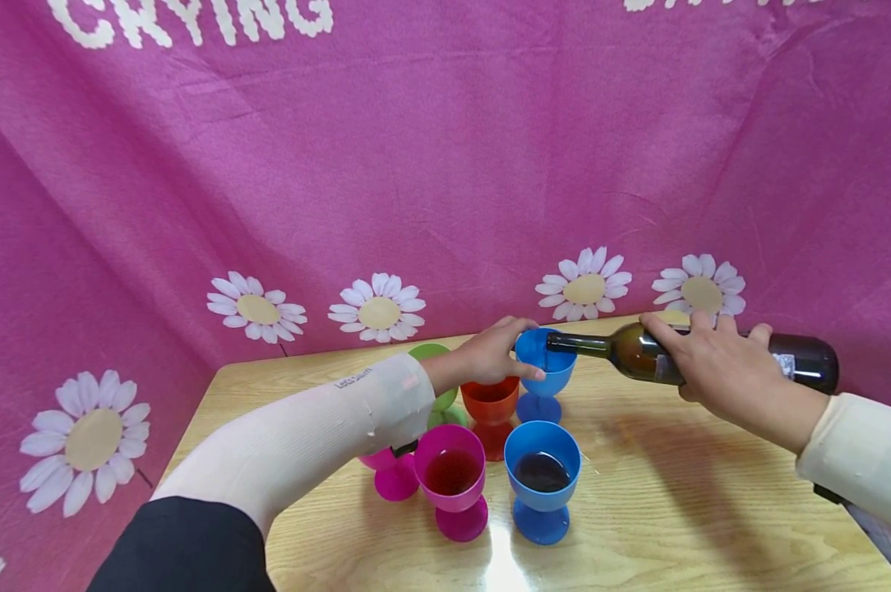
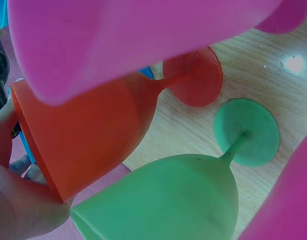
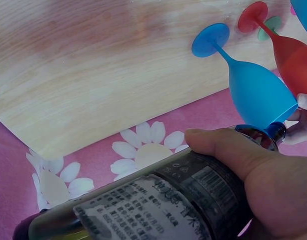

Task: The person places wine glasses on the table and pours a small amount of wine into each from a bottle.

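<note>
My right hand point(image 1: 734, 370) grips a dark glass wine bottle point(image 1: 634, 353) from above, tipped nearly level. Its neck points left, with the mouth over the rim of the far blue goblet point(image 1: 552, 380). A thin dark streak shows inside that goblet, below the bottle's mouth. With thumb and fingers spread round its left side, my left hand point(image 1: 493, 352) holds the same goblet near the rim. The goblet's foot point(image 3: 210, 40) stands on the table in the right wrist view. A printed label point(image 3: 143, 212) covers the bottle's side. Below my left hand is a red goblet point(image 1: 492, 404).
A near blue goblet point(image 1: 542, 485) and a magenta goblet point(image 1: 451, 485) hold dark liquid. A green goblet point(image 2: 168, 195) and another magenta goblet point(image 1: 395, 478) stand partly behind my left forearm. Behind the wooden table point(image 1: 638, 510) hangs a pink cloth point(image 1: 445, 181) with daisies.
</note>
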The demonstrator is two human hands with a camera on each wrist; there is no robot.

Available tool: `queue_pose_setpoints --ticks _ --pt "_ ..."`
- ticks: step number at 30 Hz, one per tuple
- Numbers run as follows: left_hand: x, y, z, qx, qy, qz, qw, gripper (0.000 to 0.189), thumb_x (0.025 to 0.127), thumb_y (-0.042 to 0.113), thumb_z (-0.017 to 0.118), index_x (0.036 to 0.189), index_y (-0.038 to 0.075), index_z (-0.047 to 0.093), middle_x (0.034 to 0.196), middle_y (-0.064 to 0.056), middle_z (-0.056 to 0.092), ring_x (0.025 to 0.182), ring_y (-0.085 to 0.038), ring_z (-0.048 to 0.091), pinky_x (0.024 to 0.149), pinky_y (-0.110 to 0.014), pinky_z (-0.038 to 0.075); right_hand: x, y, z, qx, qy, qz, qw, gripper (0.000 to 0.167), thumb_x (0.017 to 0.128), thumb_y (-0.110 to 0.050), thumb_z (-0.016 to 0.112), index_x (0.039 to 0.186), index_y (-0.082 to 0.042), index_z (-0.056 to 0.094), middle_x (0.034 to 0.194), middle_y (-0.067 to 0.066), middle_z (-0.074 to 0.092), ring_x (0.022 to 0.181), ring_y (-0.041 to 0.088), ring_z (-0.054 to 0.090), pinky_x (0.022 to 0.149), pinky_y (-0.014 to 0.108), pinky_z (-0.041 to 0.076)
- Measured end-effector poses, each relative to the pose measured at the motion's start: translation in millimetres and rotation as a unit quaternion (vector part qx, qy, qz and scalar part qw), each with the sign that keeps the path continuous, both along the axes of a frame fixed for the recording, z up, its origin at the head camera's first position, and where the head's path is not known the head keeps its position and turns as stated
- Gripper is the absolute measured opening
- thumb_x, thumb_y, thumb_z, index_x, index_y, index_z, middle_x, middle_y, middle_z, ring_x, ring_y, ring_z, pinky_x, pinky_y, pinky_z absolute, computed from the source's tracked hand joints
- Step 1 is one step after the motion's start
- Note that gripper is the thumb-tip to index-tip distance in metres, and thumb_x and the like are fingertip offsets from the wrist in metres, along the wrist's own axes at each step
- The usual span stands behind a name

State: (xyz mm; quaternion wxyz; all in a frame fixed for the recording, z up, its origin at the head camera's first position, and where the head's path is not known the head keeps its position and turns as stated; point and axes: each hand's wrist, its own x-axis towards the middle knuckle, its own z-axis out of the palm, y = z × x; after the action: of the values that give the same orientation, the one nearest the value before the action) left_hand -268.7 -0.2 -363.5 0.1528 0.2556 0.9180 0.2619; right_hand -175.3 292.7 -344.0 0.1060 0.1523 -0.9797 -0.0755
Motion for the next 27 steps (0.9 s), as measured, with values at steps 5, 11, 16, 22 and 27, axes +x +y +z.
queue_pose_setpoints --ticks 5,11,16,22,27 --pt "-0.7 0.1 -0.5 -0.001 -0.001 -0.001 1.0000 0.079 0.090 0.035 0.080 0.157 0.020 0.039 0.141 -0.005 0.050 0.127 -0.023 0.054 0.089 -0.035 0.059 0.1 -0.3 0.8 0.001 -0.003 0.000 1.0000 0.095 0.066 -0.026 0.098 0.143 -0.017 0.042 0.095 0.030 0.054 0.080 0.051 0.055 0.060 0.071 0.045" --pt "-1.3 0.2 -0.9 0.003 -0.001 -0.002 1.0000 0.079 0.090 0.035 0.080 0.157 0.019 0.040 0.143 -0.006 0.050 0.128 -0.024 0.054 0.090 -0.036 0.059 -0.1 -0.4 1.5 0.003 -0.006 -0.002 1.0000 0.096 0.066 -0.026 0.097 0.144 -0.016 0.043 0.095 0.031 0.054 0.081 0.051 0.055 0.061 0.072 0.045" --pt "-1.6 -0.1 -1.0 0.006 -0.001 -0.005 1.0000 0.078 0.091 0.034 0.079 0.157 0.019 0.040 0.143 -0.006 0.050 0.128 -0.024 0.054 0.092 -0.037 0.058 -0.3 -0.8 1.8 0.002 -0.008 -0.005 1.0000 0.097 0.066 -0.026 0.098 0.145 -0.017 0.042 0.096 0.031 0.054 0.082 0.051 0.055 0.063 0.073 0.045" --pt "-1.1 -0.3 -0.6 0.004 0.000 -0.006 1.0000 0.078 0.091 0.035 0.079 0.157 0.018 0.040 0.144 -0.006 0.050 0.129 -0.024 0.054 0.094 -0.038 0.058 0.0 -1.2 2.0 0.002 -0.006 -0.006 1.0000 0.097 0.066 -0.026 0.098 0.145 -0.017 0.043 0.095 0.030 0.054 0.081 0.051 0.055 0.063 0.073 0.045" --pt "-1.1 -0.7 0.2 0.003 -0.001 -0.009 1.0000 0.078 0.091 0.035 0.079 0.156 0.018 0.041 0.143 -0.007 0.050 0.128 -0.024 0.054 0.094 -0.038 0.057 -0.1 -1.7 2.3 0.003 -0.005 -0.006 1.0000 0.097 0.066 -0.025 0.098 0.145 -0.017 0.043 0.096 0.031 0.054 0.081 0.051 0.055 0.063 0.074 0.046"
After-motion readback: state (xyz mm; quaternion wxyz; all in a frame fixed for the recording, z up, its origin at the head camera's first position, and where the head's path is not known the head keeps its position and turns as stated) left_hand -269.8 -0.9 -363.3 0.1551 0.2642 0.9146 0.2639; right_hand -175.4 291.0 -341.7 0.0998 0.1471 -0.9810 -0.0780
